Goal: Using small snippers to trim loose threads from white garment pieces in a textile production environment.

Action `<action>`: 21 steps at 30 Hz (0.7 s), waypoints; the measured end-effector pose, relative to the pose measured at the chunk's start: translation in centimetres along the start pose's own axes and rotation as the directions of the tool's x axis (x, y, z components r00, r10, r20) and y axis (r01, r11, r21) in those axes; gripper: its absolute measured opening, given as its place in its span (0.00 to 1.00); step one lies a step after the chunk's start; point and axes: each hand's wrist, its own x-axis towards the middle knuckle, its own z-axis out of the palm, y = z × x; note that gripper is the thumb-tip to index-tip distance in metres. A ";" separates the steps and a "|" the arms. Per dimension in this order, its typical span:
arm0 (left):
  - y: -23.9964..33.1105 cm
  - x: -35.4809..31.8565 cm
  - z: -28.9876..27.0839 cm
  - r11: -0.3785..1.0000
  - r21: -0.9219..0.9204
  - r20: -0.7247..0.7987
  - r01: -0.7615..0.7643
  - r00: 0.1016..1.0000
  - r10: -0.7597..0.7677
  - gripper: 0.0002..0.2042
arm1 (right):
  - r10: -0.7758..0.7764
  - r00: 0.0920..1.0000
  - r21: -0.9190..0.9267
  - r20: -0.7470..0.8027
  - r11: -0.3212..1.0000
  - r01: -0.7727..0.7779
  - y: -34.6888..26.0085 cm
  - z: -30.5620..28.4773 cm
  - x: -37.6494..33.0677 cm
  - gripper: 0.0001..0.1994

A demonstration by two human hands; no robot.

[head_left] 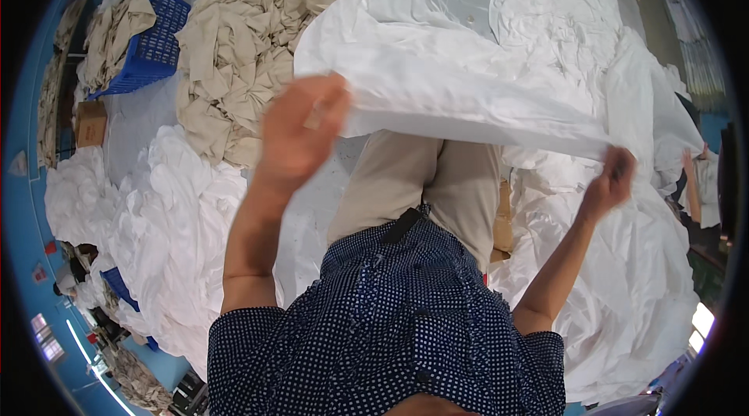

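A white cloth [476, 108] is stretched sideways in front of my legs, its near edge pulled nearly straight. At its left end, my left hand [300, 131] is closed on the edge, smeared by motion. My right hand [612, 182] pinches the far right corner, lower than the left hand and also a little blurred. The back part of the cloth lies loose and bunched on the grey work surface [308, 229].
Beige cloth [234, 49] is heaped at back left, beside a tilted blue plastic basket [160, 42] and a cardboard box [90, 123]. White cloth heaps [175, 229] lie left, others [554, 18] right. Another person's forearm [691, 186] shows at far right.
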 end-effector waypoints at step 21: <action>2.4 -8.5 7.8 0.684 -0.315 0.244 0.658 0.752 -0.612 0.17 | 0.099 0.619 0.244 0.779 0.861 -0.446 -12.0 11.2 -12.1 0.09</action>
